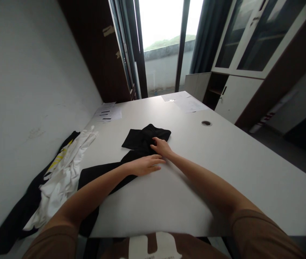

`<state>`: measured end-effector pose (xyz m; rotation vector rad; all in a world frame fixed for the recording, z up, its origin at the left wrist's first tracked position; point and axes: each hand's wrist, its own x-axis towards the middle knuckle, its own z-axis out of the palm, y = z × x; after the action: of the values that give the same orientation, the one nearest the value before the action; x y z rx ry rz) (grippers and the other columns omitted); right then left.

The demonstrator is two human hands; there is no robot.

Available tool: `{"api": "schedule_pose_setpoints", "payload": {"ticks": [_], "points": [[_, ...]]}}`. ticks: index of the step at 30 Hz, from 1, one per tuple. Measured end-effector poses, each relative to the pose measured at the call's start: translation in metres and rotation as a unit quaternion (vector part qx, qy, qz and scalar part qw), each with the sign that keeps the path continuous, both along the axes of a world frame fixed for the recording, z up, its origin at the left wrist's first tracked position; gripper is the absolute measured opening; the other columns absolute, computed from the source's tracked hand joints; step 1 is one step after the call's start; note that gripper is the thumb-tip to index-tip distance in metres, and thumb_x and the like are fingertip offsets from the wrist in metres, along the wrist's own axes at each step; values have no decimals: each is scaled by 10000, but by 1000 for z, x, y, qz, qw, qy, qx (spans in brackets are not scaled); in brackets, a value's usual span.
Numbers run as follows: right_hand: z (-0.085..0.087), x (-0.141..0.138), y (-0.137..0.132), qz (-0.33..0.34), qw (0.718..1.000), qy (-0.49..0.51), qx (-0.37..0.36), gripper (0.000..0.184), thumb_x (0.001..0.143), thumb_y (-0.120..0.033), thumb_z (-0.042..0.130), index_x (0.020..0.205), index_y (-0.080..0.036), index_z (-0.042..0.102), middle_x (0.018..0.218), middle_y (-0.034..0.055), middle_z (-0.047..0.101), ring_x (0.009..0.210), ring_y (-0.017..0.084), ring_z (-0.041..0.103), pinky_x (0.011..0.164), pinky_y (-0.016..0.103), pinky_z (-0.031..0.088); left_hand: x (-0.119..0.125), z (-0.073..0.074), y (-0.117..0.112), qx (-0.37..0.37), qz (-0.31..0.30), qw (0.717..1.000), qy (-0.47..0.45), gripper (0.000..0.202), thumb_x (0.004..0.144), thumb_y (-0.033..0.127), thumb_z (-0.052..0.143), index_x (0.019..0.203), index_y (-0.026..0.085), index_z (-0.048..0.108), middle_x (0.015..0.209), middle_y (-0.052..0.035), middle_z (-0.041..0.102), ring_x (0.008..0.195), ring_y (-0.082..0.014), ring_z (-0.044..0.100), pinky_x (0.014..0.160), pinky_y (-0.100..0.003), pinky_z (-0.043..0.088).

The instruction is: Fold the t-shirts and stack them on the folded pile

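A: Where is the black garment (133, 156), taking the white table (209, 154) as the landmark?
B: It lies flat on the table, left of the middle, from the near edge to about halfway toward the far edge.
A: And its long axis?
B: It slants. From the table's near left it runs away from the person, then bends rightward and outward toward the table's middle. The far end is bunched and folded over; one squared flap there points to the table's left side, a rounder one to its right.
A: How does the right hand (163, 148) grip?
B: Its fingers are curled on the bunched end, thumb and forefinger apart. Whether a fold is pinched between them, one cannot tell.
A: The left hand (145, 165)?
B: Palm down and loosely spread, nearer the table's front edge than the right hand. Its fingers point to the table's right, their tips past the cloth. The left forearm (96, 190) crosses over the garment's near length.
A: Anything else there?
B: A rumpled white garment (68, 172) lies along the table's left side, beside black cloth (28, 199) with yellow marks. Papers (187, 102) rest at the table's far edge.
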<state>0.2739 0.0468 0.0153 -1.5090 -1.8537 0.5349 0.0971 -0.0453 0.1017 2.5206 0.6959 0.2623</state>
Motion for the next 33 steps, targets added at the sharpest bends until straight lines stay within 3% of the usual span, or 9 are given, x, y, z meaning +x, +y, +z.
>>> {"api": "schedule_pose_setpoints", "payload": {"ticks": [2, 5, 8, 10, 13, 17, 23, 28, 33], "points": [[-2, 1, 2, 7, 1000, -2, 2, 365, 837, -228, 635, 1196, -227, 699, 997, 67, 755, 936, 254, 692, 877, 337, 494, -11, 8, 17, 19, 12, 1000, -5, 338, 1027, 389, 470, 1291, 285, 654, 1359, -17, 637, 1248, -185, 589, 1088, -281, 423], [-5, 2, 8, -30, 997, 70, 19, 314, 864, -192, 523, 1118, -215, 707, 1070, 71, 741, 987, 247, 673, 920, 350, 488, -42, 9, 66, 73, 183, 980, -20, 350, 1046, 347, 378, 1144, 244, 697, 1169, -30, 707, 1113, -183, 646, 1025, -291, 466], [-6, 0, 13, -83, 982, 169, 31, 323, 896, -238, 439, 1115, -199, 673, 1073, 82, 722, 990, 253, 653, 921, 373, 495, -78, -9, 111, 117, 364, 922, 56, 328, 1011, 303, 425, 1211, 197, 661, 1256, -82, 660, 1223, -213, 585, 1087, -322, 417], [-6, -3, 14, -87, 972, 218, 27, 334, 916, -272, 395, 1128, -204, 644, 1063, 79, 713, 993, 254, 645, 911, 374, 500, -95, -28, 127, 106, 403, 905, 91, 380, 977, 353, 511, 1279, 151, 621, 1304, -140, 628, 1267, -259, 557, 1102, -362, 399], [-4, -5, 11, -83, 964, 252, 14, 364, 940, -299, 351, 1195, -206, 593, 1121, 92, 686, 1034, 254, 626, 924, 375, 495, -107, -56, 131, 89, 414, 897, 125, 480, 895, 442, 647, 1273, 149, 610, 1278, -174, 633, 1224, -310, 582, 1055, -393, 424], [4, 0, 9, -117, 952, 281, 39, 428, 954, -306, 357, 1347, -218, 503, 1066, 89, 666, 997, 255, 610, 914, 386, 485, -111, -74, 132, 75, 400, 898, 168, 281, 898, 406, 645, 1133, 252, 644, 1125, -92, 711, 1054, -268, 660, 913, -338, 484], [19, 45, 31, -131, 962, 233, 57, 338, 938, -318, 394, 1173, -220, 617, 809, 35, 643, 776, 233, 589, 771, 344, 483, -153, -64, 133, 90, 448, 862, 221, 196, 902, 357, 617, 1074, 265, 641, 1115, -97, 727, 1046, -288, 671, 869, -353, 495], [9, 101, 50, -213, 969, 123, -1, 317, 885, -186, 396, 1087, -166, 640, 830, 64, 664, 734, 211, 550, 765, 338, 458, -203, -51, 117, 123, 534, 803, 234, 234, 972, 314, 473, 1147, 228, 601, 1158, -132, 696, 1057, -303, 656, 874, -400, 503], [7, 91, 41, -190, 978, 35, 81, 297, 885, -170, 436, 1070, -165, 668, 1067, 135, 602, 905, 245, 566, 900, 388, 466, -198, -49, 115, 190, 561, 781, 197, 318, 987, 284, 423, 1264, 190, 546, 1307, -166, 587, 1228, -323, 536, 993, -438, 451]]}}
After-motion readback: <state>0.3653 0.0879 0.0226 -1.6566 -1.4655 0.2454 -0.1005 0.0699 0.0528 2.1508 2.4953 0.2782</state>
